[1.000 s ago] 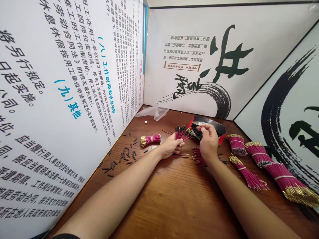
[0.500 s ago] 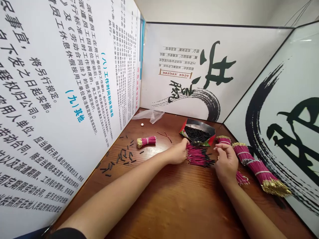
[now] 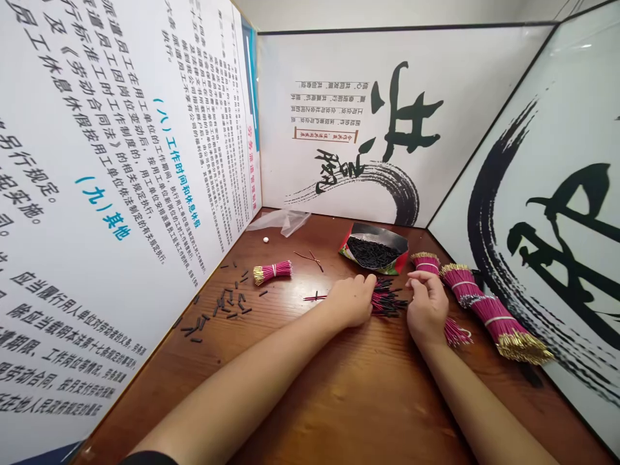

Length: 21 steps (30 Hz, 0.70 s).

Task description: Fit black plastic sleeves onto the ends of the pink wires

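Note:
My left hand (image 3: 352, 301) is closed at the left side of a loose pile of magenta wires (image 3: 389, 301) with black sleeves on their ends. A few thin wires (image 3: 314, 298) stick out to the left from under that hand, one with a black piece across it. My palm hides their middles. To the right of the pile, my right hand (image 3: 428, 309) is raised with thumb and index finger pinched together. Whatever sits between those fingertips is too small to make out. Behind both hands stands an open packet (image 3: 375, 250) full of short black tubes.
Tied magenta wire bundles with gold ends lie at the right (image 3: 498, 315) and at the left (image 3: 272, 272). Black tube pieces (image 3: 230, 302) are scattered on the wooden table (image 3: 310, 381). A clear plastic bag (image 3: 285, 221) lies at the back. Printed panels (image 3: 339, 129) enclose the table.
My left hand has come down over the pile's left side, and thin wires now show to its left. The right hand stays pinched beside the pile. The whole view has shifted slightly.

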{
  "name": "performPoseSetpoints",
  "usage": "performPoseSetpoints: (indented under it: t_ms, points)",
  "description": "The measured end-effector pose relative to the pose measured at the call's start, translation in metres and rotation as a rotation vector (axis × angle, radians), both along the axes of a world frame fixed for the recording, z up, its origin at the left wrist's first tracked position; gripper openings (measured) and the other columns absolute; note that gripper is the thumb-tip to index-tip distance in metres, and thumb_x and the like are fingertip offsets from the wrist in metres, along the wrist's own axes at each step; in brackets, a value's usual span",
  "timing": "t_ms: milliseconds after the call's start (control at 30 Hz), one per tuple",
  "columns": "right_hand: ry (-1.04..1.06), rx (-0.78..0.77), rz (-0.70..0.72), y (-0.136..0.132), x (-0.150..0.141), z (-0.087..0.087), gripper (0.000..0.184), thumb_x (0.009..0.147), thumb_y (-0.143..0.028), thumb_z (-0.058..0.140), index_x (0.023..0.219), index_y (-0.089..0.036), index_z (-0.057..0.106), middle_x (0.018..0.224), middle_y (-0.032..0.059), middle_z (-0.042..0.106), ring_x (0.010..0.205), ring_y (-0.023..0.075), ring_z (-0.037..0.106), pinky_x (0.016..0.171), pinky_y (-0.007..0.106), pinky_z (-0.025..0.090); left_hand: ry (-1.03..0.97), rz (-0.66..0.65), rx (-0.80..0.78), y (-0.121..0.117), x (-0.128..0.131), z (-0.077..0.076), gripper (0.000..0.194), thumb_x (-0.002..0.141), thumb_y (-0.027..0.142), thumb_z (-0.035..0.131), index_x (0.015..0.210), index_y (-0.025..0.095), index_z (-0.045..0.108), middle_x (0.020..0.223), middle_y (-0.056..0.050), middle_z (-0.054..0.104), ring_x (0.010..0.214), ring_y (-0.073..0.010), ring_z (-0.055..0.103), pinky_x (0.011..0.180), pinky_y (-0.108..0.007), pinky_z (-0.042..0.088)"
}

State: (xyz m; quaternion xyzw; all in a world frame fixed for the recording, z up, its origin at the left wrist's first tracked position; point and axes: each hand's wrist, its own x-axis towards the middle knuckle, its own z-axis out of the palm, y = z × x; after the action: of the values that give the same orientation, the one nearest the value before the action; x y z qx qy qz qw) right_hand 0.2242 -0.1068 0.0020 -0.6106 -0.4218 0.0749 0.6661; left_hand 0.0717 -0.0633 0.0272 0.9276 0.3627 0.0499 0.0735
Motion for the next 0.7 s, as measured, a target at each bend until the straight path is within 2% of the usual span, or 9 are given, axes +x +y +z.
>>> performPoseSetpoints:
  t_ms: [333, 567, 700]
  points:
    - [0.016, -0.033, 0.010, 0.002, 0.000, -0.001, 0.014, 0.079, -0.032, 0.050, 0.083, -0.020, 0.058, 0.071, -0.0005, 0.055, 0.070, 0.0166, 0.053, 0.071, 0.032, 0.042, -0.018, 0.013, -0.110, -0.012, -0.006, 0.014, 0.042, 0.081, 0.037, 0.049, 0.118, 0.017, 0.045, 0.119, -0.012, 0.054, 0.104, -0.0279, 0.061, 0.083, -0.038, 0.053]
    - [0.020, -0.034, 0.026, 0.003, 0.003, -0.004, 0.015, 0.081, -0.032, 0.051, 0.085, -0.020, 0.058, 0.075, 0.0005, 0.055, 0.073, 0.0170, 0.053, 0.072, 0.032, 0.042, -0.010, -0.019, -0.020, -0.018, -0.010, 0.014, 0.029, 0.088, 0.029, 0.043, 0.114, 0.018, 0.051, 0.114, -0.011, 0.053, 0.096, -0.0249, 0.061, 0.076, -0.038, 0.053]
    - [0.024, -0.039, 0.029, 0.004, 0.005, -0.006, 0.014, 0.080, -0.031, 0.051, 0.085, -0.020, 0.058, 0.076, 0.0004, 0.055, 0.073, 0.0167, 0.052, 0.072, 0.032, 0.041, -0.011, -0.049, 0.024, -0.019, -0.014, 0.009, 0.024, 0.091, 0.026, 0.041, 0.108, 0.020, 0.056, 0.113, -0.011, 0.052, 0.100, -0.0246, 0.057, 0.075, -0.036, 0.052]
